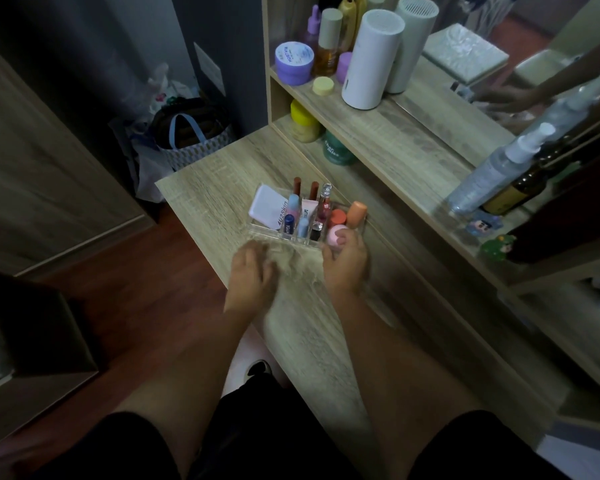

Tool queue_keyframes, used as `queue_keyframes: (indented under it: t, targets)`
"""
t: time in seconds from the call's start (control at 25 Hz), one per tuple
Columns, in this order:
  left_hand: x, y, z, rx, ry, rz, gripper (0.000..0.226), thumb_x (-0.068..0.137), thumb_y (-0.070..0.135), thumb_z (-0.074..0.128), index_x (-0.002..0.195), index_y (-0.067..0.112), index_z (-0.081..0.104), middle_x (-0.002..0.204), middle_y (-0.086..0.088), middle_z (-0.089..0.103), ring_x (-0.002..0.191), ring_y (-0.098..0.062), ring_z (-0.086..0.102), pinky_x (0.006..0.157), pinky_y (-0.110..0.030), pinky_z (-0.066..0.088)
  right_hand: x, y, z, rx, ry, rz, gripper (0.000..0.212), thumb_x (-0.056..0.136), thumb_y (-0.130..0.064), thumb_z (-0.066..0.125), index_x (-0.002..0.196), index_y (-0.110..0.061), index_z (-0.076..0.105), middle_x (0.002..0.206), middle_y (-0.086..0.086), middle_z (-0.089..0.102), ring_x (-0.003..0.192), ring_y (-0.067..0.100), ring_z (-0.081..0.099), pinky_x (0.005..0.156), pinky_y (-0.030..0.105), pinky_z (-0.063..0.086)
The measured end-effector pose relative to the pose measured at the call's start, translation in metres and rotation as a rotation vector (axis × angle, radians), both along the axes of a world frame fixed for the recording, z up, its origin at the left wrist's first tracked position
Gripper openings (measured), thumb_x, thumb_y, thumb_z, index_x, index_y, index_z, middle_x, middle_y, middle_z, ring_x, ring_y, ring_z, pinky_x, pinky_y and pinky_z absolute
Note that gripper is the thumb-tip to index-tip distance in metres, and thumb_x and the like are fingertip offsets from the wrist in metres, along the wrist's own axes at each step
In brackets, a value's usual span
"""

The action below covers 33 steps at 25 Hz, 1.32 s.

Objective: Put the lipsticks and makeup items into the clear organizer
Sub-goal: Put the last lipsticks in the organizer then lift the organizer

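Right hand (343, 263): we see it closed around a pink ball (336, 236), thumb over the top, at the near right corner of the organizer (257, 233).
Left hand (252, 271): it is blurred, palm down on the desk (205, 202) just before the organizer; the fingers look loosely spread and we see nothing in them.
Organizer: it stands directly beyond both hands, touching the right one; its long axis runs from left to right in front of us.
Lipsticks (297, 187): they stand upright in the middle cells, beyond the gap between our hands, caps pointing up.
White case (267, 206): it leans in the cell beyond the left hand.
Orange tube (356, 213): upright and tilted a little, just beyond the right hand.
Key relation: the ball has no long axis; the free cell lies right under the right hand, which is the nearer one.
Progress: we judge the task is almost finished.
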State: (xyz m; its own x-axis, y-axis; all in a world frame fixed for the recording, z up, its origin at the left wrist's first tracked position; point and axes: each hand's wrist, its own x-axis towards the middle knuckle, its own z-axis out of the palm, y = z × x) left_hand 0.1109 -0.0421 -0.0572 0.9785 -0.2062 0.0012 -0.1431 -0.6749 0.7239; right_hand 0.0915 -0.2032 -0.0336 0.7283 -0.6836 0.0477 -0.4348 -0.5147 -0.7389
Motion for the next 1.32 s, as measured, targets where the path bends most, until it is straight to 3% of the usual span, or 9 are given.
queue_keyframes:
  t: [0.2,0.36,0.52,0.72,0.96,1.32]
  targets:
    - [0.059,0.007,0.015,-0.029,0.142,0.191,0.051,0.085,0.008,0.057,0.132,-0.004,0.04,0.132,-0.027,0.051,0.122,-0.04,0.047,0.1,-0.038,0.037,-0.004,-0.012,-0.012,-0.055,0.257,-0.041,0.08,0.068,-0.033,0.08,0.132,-0.009,0.039,0.134,0.011,0.046,0.126,0.024,0.04,0.107,0.032,0.03]
    - [0.089,0.01,0.015,-0.076,0.374,0.133,0.07,0.077,0.01,0.065,0.14,0.011,0.033,0.14,-0.014,0.05,0.126,-0.031,0.048,0.107,-0.04,0.038,0.003,-0.024,-0.022,0.109,0.189,0.017,0.109,0.058,-0.025,0.087,0.144,-0.01,0.023,0.146,0.012,0.039,0.135,0.026,0.036,0.112,0.039,0.032]
    - [0.102,0.004,0.013,-0.14,0.45,0.086,0.063,0.067,0.005,0.07,0.124,0.025,0.051,0.113,0.001,0.064,0.111,-0.024,0.06,0.093,-0.034,0.048,0.008,-0.031,-0.032,0.197,0.164,0.029,0.111,0.058,-0.028,0.086,0.145,-0.018,0.018,0.142,0.01,0.047,0.128,0.028,0.047,0.103,0.044,0.043]
    - [0.109,0.001,0.01,-0.17,0.469,0.078,0.067,0.067,0.0,0.068,0.126,0.025,0.051,0.12,-0.005,0.066,0.111,-0.023,0.06,0.101,-0.047,0.048,0.011,-0.036,-0.039,0.193,0.151,-0.002,0.109,0.059,-0.03,0.085,0.146,-0.025,0.019,0.128,0.01,0.061,0.115,0.029,0.059,0.096,0.044,0.05]
    - [0.11,-0.001,0.014,-0.133,0.449,0.106,0.061,0.069,-0.002,0.062,0.123,0.026,0.055,0.117,-0.005,0.068,0.108,-0.024,0.061,0.1,-0.045,0.049,0.01,-0.04,-0.043,0.141,0.168,-0.013,0.11,0.058,-0.03,0.086,0.145,-0.034,0.019,0.122,0.009,0.065,0.112,0.026,0.061,0.093,0.043,0.053]
    - [0.107,-0.003,0.018,-0.102,0.448,0.085,0.06,0.069,0.002,0.055,0.125,0.022,0.054,0.119,-0.01,0.066,0.108,-0.026,0.06,0.097,-0.041,0.05,-0.001,-0.034,-0.039,0.116,0.127,-0.058,0.109,0.058,-0.026,0.087,0.146,-0.027,0.023,0.125,0.01,0.064,0.114,0.025,0.06,0.096,0.039,0.051]
